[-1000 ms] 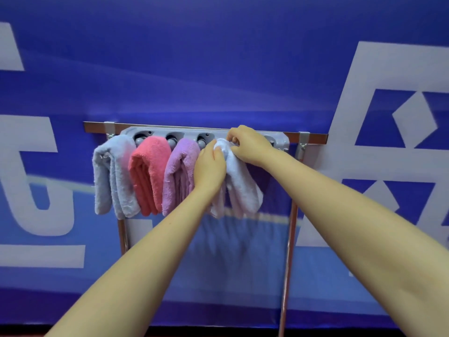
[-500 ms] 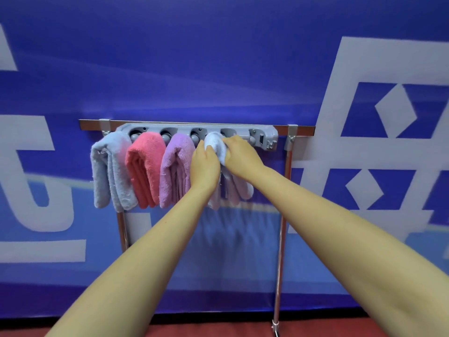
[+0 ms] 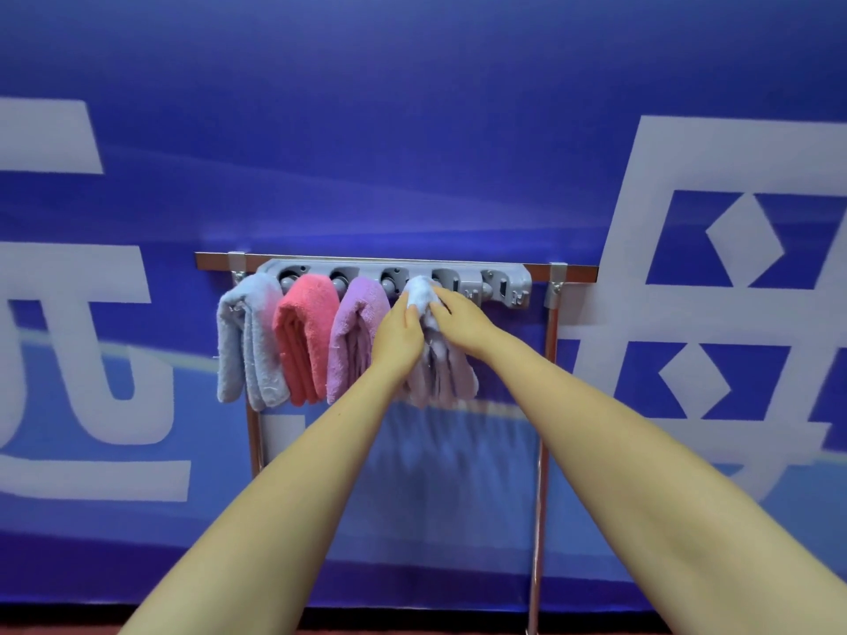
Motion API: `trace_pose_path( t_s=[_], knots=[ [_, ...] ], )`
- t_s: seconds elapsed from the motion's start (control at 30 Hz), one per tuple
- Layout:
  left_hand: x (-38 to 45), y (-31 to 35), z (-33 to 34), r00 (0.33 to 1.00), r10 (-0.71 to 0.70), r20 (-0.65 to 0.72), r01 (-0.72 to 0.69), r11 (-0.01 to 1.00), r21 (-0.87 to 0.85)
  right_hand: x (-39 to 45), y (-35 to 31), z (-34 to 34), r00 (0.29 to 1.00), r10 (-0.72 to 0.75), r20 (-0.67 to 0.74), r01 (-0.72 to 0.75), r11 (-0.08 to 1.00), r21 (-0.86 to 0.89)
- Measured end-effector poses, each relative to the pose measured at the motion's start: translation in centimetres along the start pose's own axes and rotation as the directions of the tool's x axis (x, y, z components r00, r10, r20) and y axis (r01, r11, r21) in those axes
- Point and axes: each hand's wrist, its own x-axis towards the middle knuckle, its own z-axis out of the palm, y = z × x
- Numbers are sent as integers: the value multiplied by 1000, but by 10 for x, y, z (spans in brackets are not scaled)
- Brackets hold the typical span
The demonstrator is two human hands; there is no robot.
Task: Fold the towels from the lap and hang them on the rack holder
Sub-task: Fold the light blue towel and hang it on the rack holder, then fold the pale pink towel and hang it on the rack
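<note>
Blue banner (image 3: 412, 130) with large white characters fills the background; it is only a backdrop. In front of it stands a metal stand (image 3: 543, 428), its top bar carrying the grey rack holder (image 3: 504, 279) with a row of clip slots.

Three folded towels already hang side by side from the left slots: pale blue towel (image 3: 245, 341), pink towel (image 3: 305, 336), purple towel (image 3: 350, 336). Each is pushed up at its fold so the slot pinches it and the two halves drop evenly; neighbours touch.

Fourth piece, the white towel (image 3: 442, 373), sits in the next slot, just beside the purple one. Its fold is bunched at the top and its tails hang below both hands. The rightmost slot is bare.

Left hand (image 3: 398, 334): grip clamped on the left flank of the white towel, thumb visible on the bunched top, apparently steadying it. Right hand (image 3: 460, 320): fingers curled over the right flank below the slot, grip closed on the cloth, apparently pressing the fold upward so it seats.

Compared with half a second ago: both hands are on the same towel at the same slot, the right hand sits slightly lower on the cloth, and the tails hang a little fuller. One second ago the right hand was higher, up at the holder itself. The view has also drifted.
</note>
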Motion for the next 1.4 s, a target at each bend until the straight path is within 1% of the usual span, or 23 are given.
trace_pose_path(
  t_s=[0.1,0.27,0.33,0.4,0.5,0.6,0.67,0.73,0.8,0.87,0.9,0.97,1.03,1.1,1.13,1.17,1.2,1.23,1.3,1.33,1.4],
  knots=[
    [13,3,-1,999,-28,15,28,999,-33,18,10,5,999,47,-3,-46,993,104],
    [34,4,4,999,32,-30,-32,999,8,6,-5,-3,994,109,-26,-99,961,259],
    [31,5,2,999,31,-16,-31,1000,3,5,-2,1,989,146,-32,-133,957,259],
    [25,5,-1,1000,22,-8,-21,1000,23,2,1,5,985,147,-94,-120,960,253],
    [16,0,-3,993,61,-104,-60,998,8,-6,4,9,965,154,-213,-98,962,254],
    [-1,4,-6,985,34,-168,-35,999,-4,-19,6,10,950,179,-256,-117,964,238],
    [-13,12,-10,982,58,-180,-62,998,-14,-29,1,8,939,187,-289,-120,965,232],
    [-29,22,-19,967,96,-234,-115,991,-70,-42,-8,4,913,199,-357,-122,966,227],
    [-49,27,-30,940,139,-313,-189,972,-137,-65,-19,4,877,178,-447,-65,964,258],
    [-78,24,-37,936,137,-323,-210,956,-202,-99,-27,13,855,144,-498,58,928,369],
    [-96,17,-39,945,125,-302,-201,951,-235,-120,-28,24,857,140,-495,95,903,420],
    [-137,-9,-37,963,106,-247,-166,957,-237,-166,-17,58,883,153,-443,89,873,480],
    [-179,-50,-28,988,41,-148,-67,982,-176,-210,10,105,917,188,-351,7,874,486],
    [-223,-103,-13,994,-102,-40,98,991,-94,-251,51,159,938,280,-202,-165,878,450],
    [-243,-131,-4,981,-196,9,196,979,-51,-270,74,187,930,347,-122,-271,871,410],
    [-264,-160,6,952,-301,59,301,954,5,-290,99,213,906,421,-51,-376,854,360],
    [-285,-187,16,912,-395,109,388,918,81,-311,122,236,868,496,9,-473,822,317],
    [-304,-214,26,869,-468,164,444,881,161,-329,146,256,823,565,66,-559,781,280],
    [-346,-266,46,762,-583,283,513,809,288,-364,195,290,696,693,190,-718,670,186],
    [-365,-292,56,692,-644,327,557,764,327,-381,222,306,624,747,230,-781,611,133],
    [-399,-342,73,555,-749,362,643,662,385,-413,272,334,499,819,283,-859,510,38]
  ],
)
